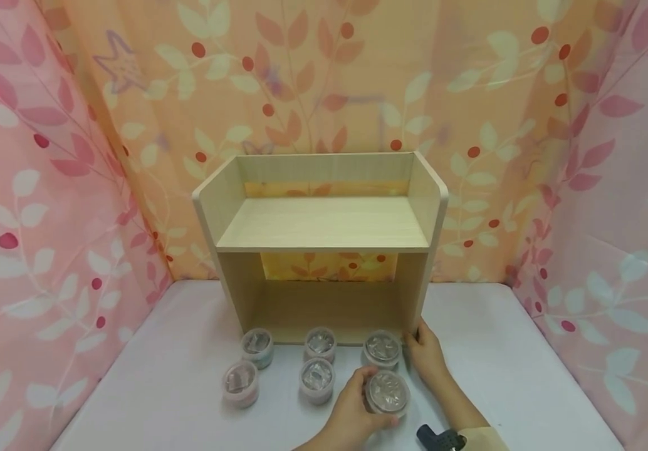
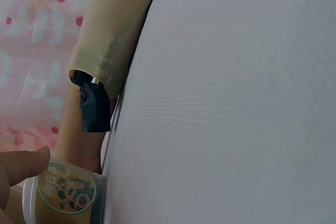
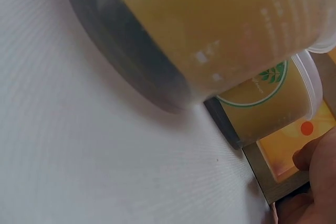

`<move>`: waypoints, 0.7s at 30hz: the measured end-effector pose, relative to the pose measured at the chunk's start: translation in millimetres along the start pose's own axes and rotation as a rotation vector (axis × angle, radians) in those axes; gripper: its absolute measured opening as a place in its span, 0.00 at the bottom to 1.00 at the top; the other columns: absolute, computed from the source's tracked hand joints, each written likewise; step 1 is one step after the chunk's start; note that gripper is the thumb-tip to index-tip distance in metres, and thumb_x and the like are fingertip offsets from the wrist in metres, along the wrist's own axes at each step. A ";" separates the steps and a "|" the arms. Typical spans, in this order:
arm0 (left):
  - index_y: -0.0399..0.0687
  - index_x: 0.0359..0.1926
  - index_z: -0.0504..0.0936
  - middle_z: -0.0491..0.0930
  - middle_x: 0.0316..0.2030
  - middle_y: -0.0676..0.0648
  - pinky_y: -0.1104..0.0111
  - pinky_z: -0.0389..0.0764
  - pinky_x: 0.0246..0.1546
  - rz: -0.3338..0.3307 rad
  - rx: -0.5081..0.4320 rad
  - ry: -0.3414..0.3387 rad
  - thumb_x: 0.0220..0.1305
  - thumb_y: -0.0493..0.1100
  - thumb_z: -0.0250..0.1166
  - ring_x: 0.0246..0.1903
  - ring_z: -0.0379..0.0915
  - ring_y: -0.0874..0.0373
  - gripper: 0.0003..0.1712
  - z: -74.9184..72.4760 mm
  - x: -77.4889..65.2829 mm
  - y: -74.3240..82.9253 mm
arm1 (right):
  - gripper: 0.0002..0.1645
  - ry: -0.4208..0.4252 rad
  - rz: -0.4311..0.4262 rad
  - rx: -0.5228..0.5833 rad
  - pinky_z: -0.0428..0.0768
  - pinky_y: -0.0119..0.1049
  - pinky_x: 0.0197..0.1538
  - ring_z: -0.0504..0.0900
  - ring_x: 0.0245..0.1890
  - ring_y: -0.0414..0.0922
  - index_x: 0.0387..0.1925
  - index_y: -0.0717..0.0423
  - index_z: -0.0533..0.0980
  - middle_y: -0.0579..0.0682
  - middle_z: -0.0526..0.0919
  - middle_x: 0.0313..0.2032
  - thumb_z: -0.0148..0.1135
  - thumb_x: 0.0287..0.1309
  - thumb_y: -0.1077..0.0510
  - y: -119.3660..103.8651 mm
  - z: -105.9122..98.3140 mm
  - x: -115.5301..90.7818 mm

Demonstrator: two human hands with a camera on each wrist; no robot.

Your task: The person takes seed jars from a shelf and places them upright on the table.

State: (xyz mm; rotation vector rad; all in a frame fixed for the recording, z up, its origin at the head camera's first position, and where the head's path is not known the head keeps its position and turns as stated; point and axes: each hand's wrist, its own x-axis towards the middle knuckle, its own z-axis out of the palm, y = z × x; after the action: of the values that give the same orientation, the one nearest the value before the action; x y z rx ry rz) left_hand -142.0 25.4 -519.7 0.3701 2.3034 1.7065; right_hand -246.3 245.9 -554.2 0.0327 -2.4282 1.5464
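Note:
My left hand [image 1: 352, 407] grips the near right round tub [image 1: 388, 393], thumb at its front and fingers at its far left side. In the left wrist view, this clear tub [image 2: 68, 192] shows a sunflower label, with my thumb [image 2: 23, 166] by its lid. My right hand [image 1: 428, 357] holds the lower right side panel of the pale wooden shelf [image 1: 324, 250]; the right wrist view shows the thumb inside and fingers outside. Just left of that hand stands the rear right tub [image 1: 382, 348], also visible as a labelled tub [image 3: 268, 98] in the right wrist view.
Two tubs stand mid-table, a rear one [image 1: 320, 343] and a front one [image 1: 317, 379]. Another pair, rear [image 1: 257, 347] and front [image 1: 240, 383], stands at left. All sit on the white tabletop [image 1: 155, 376] before the shelf. Patterned curtains [image 1: 324, 75] surround the table.

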 end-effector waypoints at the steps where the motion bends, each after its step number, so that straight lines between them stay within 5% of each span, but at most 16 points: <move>1: 0.53 0.69 0.68 0.71 0.67 0.42 0.40 0.67 0.68 0.001 -0.002 0.000 0.43 0.45 0.85 0.68 0.67 0.38 0.52 0.0 0.2 -0.2 | 0.28 -0.005 0.004 0.004 0.69 0.60 0.70 0.71 0.68 0.66 0.70 0.68 0.65 0.72 0.75 0.64 0.55 0.72 0.67 -0.4 0.3 0.1; 21: 0.50 0.69 0.68 0.72 0.66 0.42 0.39 0.64 0.69 0.027 0.068 0.039 0.44 0.48 0.85 0.68 0.67 0.39 0.52 -3.7 4.3 4.0 | 0.30 -0.028 0.004 0.015 0.69 0.58 0.70 0.71 0.68 0.66 0.71 0.68 0.64 0.72 0.74 0.64 0.56 0.71 0.66 -2.5 4.5 5.6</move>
State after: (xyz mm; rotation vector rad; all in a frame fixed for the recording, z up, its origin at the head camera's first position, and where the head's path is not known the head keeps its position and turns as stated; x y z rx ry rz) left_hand -147.1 24.7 -515.0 0.3860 2.3995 1.6660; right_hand -252.2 241.5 -552.5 0.0533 -2.4398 1.5756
